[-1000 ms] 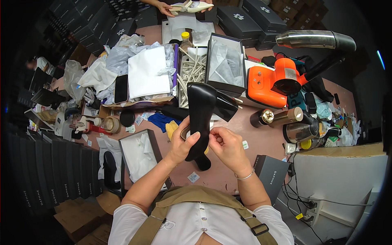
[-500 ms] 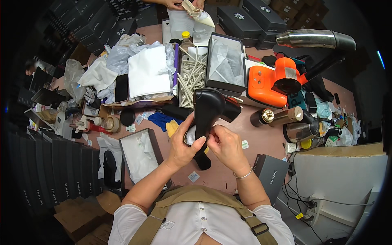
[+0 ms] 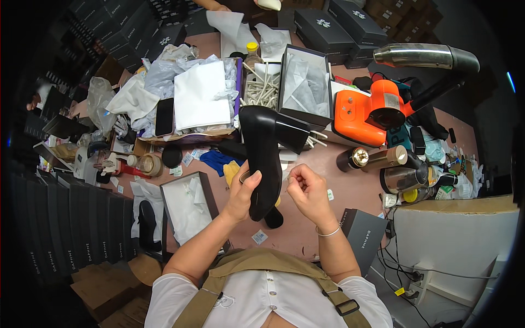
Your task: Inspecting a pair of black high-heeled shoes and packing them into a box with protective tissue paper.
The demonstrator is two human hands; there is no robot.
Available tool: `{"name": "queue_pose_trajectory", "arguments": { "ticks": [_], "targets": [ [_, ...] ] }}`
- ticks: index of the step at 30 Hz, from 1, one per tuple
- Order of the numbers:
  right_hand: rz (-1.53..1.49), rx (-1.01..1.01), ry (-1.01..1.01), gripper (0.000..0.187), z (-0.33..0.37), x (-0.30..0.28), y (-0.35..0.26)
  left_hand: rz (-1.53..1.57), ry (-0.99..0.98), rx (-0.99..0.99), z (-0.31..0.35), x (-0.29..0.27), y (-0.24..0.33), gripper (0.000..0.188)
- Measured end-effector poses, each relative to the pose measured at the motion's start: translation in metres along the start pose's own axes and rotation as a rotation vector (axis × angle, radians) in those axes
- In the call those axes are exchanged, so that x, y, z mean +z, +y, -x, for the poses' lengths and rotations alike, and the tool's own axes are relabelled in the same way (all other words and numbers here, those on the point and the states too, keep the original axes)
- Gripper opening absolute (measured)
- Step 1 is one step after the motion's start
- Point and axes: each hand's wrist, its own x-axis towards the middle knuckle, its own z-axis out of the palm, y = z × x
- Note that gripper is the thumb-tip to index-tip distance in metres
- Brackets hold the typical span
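My left hand (image 3: 242, 191) grips a black block-heeled shoe (image 3: 259, 147) by its side, thumb across the upper. The shoe is upended, its heel up and pointing right, its toe toward me. Just right of the shoe, apart from it, my right hand (image 3: 308, 191) is closed in a pinch; what its fingertips hold, if anything, is too small to make out. Below the shoe's toe a dark rounded end (image 3: 274, 218) shows, mostly hidden. At the left, another black shoe (image 3: 146, 229) lies on white paper, and an open box (image 3: 206, 191) holds white tissue.
An orange machine (image 3: 358, 117) with a metal nozzle stands back right. Behind the shoe are a tissue-lined box (image 3: 306, 116), a bin of whitish sticks (image 3: 261, 94) and a phone (image 3: 164, 117). A closed grey box (image 3: 362, 240) sits by my right forearm. Another person's hand (image 3: 220, 7) shows opposite.
My left hand has turned the shoe so its heel points right and its side faces up. My right hand has drawn away from it. Opposite, the person's white shoe has moved up, mostly out of view.
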Motion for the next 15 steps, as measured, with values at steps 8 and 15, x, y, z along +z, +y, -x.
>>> {"name": "queue_pose_trajectory", "arguments": {
  "ticks": [8,15],
  "targets": [
    [-0.167,0.089,0.002,0.011,0.005,-0.016,0.007,0.360,0.014,-0.235,-0.018,0.013,0.005,0.035],
    [-0.288,0.128,0.018,0.003,0.004,-0.030,0.037,0.120,0.053,-0.060,-0.137,0.046,0.012,0.037]
  ]
}}
